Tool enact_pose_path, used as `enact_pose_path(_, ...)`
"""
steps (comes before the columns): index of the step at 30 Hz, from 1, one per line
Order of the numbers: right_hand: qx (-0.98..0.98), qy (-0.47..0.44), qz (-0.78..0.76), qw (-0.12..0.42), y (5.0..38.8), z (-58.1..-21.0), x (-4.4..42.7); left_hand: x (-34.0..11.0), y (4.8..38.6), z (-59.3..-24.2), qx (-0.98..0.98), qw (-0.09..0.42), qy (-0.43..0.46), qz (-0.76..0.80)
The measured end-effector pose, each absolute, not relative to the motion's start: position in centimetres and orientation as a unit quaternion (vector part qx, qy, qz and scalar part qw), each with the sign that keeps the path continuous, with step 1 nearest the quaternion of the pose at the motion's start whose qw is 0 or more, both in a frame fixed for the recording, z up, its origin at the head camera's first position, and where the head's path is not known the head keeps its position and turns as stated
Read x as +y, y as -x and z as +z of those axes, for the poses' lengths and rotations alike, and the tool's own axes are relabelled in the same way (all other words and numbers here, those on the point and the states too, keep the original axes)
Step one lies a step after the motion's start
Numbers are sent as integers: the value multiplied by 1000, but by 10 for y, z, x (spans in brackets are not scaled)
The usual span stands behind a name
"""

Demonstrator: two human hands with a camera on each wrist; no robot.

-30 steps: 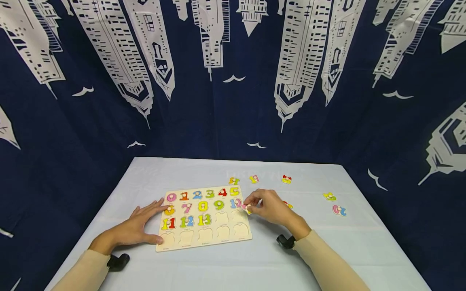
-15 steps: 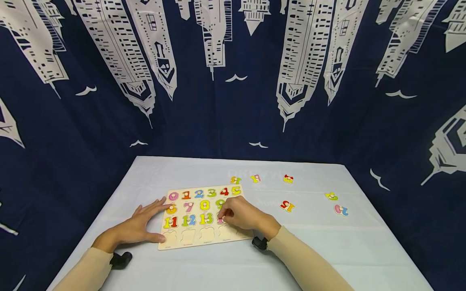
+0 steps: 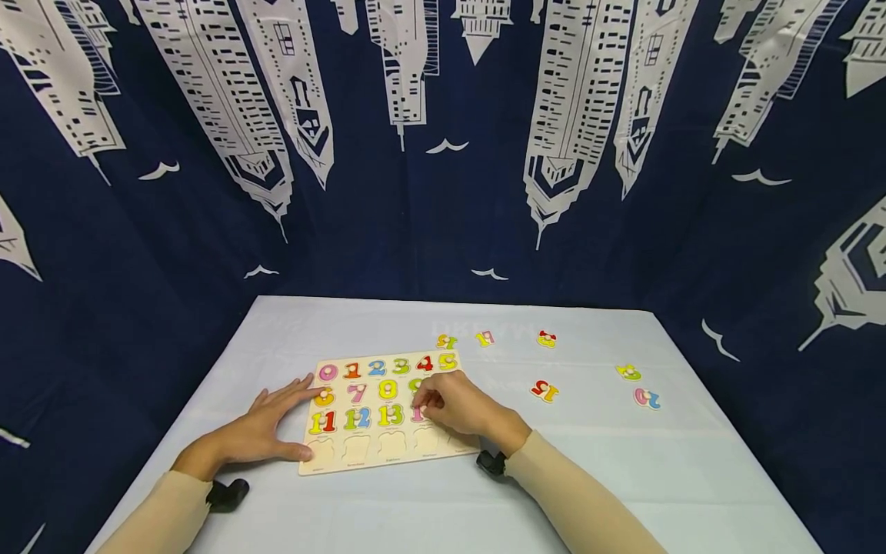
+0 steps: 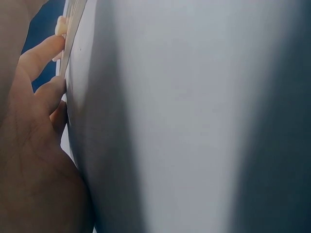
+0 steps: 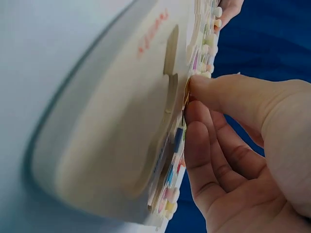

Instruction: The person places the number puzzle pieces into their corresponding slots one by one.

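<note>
A wooden number puzzle board (image 3: 371,460) lies flat on the white table, with colourful knobbed numbers in its upper rows. My left hand (image 3: 259,429) rests spread on the board's left edge, thumb at the near corner and fingers by the yellow-orange 6 (image 3: 324,396). Over the third row, my right hand (image 3: 462,406) pinches a number piece (image 3: 418,415) between thumb and fingers. Its pink first digit shows beside the 13 (image 3: 391,415); the fingers cover the rest. In the right wrist view the thumb and fingertips (image 5: 197,133) meet at the board's surface.
Loose number pieces lie past the board: a red-and-yellow 15 (image 3: 544,391) to its right, a pink-and-blue piece (image 3: 647,398) and a green-yellow one (image 3: 628,372) farther right. Several more, including a red-topped piece (image 3: 546,338), lie along the back. A dark blue printed cloth (image 3: 443,231) hangs behind.
My right hand has carried the pink-and-yellow piece left from the board's right edge to the third row, beside the 13. Over the last half second it barely moved. My left hand stays put.
</note>
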State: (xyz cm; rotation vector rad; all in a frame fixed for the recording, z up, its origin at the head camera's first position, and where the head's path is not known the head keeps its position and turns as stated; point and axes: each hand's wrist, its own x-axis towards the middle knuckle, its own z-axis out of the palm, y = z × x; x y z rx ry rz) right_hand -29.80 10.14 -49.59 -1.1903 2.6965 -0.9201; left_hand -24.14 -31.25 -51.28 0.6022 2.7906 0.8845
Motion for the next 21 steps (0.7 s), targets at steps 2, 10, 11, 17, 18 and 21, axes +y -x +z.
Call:
enact_pose_path(2, 875, 383, -297, 21, 298, -497, 104, -312, 241, -512, 931, 73, -203, 293)
enact_pose_path(10, 883, 348, -315, -14, 294, -494, 141, -312, 240, -511, 931, 69, -208, 292)
enact_pose_path(11, 885, 342, -316, -22, 294, -493, 149, -312, 240, -511, 931, 68, -207, 293)
enact_pose_path(17, 904, 282, -314, -62, 297, -493, 200, -312, 240, -512, 931, 72, -202, 296)
enact_pose_path(18, 908, 271, -312, -66, 298, -493, 209, -312, 240, -512, 931, 73, -202, 296)
enact_pose_path(21, 915, 249, -309, -76, 302, -491, 238, -311, 240, -512, 931, 73, -201, 297)
